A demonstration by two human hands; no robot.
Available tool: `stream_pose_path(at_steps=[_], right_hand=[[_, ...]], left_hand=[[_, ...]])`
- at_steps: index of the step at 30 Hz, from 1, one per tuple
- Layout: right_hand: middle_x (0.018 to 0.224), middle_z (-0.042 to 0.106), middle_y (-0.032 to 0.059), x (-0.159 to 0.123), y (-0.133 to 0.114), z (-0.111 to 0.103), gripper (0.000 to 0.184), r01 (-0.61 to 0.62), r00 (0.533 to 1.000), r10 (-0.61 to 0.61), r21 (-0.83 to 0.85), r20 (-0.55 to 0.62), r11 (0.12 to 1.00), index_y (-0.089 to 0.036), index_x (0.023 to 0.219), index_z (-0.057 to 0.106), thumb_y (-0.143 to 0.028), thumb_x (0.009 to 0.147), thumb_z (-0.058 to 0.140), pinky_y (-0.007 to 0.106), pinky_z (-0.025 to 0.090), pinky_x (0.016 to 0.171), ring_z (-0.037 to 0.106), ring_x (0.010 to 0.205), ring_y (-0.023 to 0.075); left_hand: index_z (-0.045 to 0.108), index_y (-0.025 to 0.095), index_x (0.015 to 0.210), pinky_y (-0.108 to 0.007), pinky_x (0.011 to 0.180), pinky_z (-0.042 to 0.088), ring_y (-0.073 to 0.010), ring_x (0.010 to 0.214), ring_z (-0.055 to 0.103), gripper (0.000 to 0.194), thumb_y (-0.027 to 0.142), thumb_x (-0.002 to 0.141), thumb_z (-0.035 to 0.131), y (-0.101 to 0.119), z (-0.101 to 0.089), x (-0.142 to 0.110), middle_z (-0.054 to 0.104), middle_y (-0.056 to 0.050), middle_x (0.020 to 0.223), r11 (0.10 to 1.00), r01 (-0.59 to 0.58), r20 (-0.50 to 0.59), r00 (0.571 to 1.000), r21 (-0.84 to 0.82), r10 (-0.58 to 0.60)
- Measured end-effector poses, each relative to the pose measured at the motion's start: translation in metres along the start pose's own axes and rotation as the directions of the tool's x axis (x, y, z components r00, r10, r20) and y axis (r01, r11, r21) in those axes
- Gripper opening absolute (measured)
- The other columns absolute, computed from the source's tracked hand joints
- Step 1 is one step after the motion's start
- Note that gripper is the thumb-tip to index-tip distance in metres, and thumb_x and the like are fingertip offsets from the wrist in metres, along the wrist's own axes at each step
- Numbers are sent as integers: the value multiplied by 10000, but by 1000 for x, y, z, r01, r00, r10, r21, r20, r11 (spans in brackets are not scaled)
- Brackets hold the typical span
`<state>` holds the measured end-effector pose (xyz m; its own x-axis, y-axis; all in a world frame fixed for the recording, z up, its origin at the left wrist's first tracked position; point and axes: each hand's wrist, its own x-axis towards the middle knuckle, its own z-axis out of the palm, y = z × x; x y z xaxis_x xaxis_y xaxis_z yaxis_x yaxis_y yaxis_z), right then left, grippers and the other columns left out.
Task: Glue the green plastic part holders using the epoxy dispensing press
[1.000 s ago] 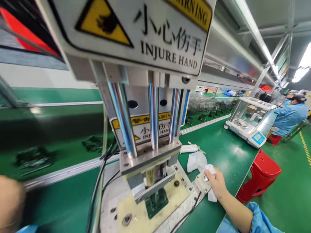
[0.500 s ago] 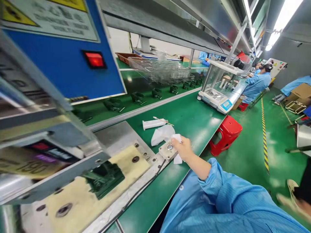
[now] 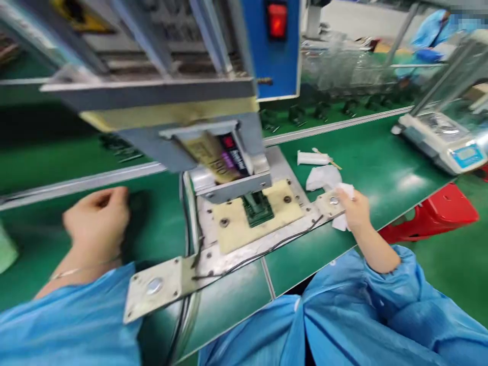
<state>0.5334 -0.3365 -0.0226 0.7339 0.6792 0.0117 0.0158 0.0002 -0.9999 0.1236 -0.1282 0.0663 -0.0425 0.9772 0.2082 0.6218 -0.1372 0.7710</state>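
Observation:
My right hand (image 3: 355, 209) is closed on a crumpled white wipe (image 3: 346, 189), beside the right metal button plate (image 3: 324, 202) of a press. More white tissue (image 3: 323, 178) lies just behind it. On the left, my left hand (image 3: 97, 221) is curled closed over the green bench and blurred; whatever its fingers may hold is hidden. My left forearm passes beside the left button plate (image 3: 154, 285). Between the hands, a dark green part (image 3: 259, 216) sits on the cream fixture plate (image 3: 224, 239), under the press head (image 3: 236, 185).
A white syringe-like tube (image 3: 312, 158) and a thin stick lie behind the tissue. Black cables run along the press base. Dark parts (image 3: 297, 115) line the rear track. A scale (image 3: 450, 140) stands at right, above a red stool (image 3: 446, 211). Another person (image 3: 430, 33) works at the back.
My view has swung left and down, bringing my left hand and the left button plate into sight. My right hand stays by the right button plate with the wipe.

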Motion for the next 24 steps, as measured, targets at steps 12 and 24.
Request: stream_pose_path(at_steps=[12, 24], right_hand=[[680, 636, 25, -1, -14, -8, 399, 100, 983, -119, -138, -137, 985, -121, 729, 700, -496, 655, 814, 271, 427, 542, 532, 611, 140], [588, 528, -8, -4, -26, -2, 368, 96, 980, -120, -152, -157, 984, -124, 638, 641, -465, 621, 779, 275, 377, 516, 465, 574, 126]], left_hand=[[670, 141, 939, -265, 706, 358, -111, 753, 455, 279, 393, 833, 723, -56, 8, 12, 536, 88, 744, 981, 186, -145, 970, -57, -193], [670, 100, 1018, -274, 722, 363, -98, 759, 445, 357, 386, 828, 766, -48, 11, 8, 526, 81, 759, 980, 185, -148, 970, -67, -193]])
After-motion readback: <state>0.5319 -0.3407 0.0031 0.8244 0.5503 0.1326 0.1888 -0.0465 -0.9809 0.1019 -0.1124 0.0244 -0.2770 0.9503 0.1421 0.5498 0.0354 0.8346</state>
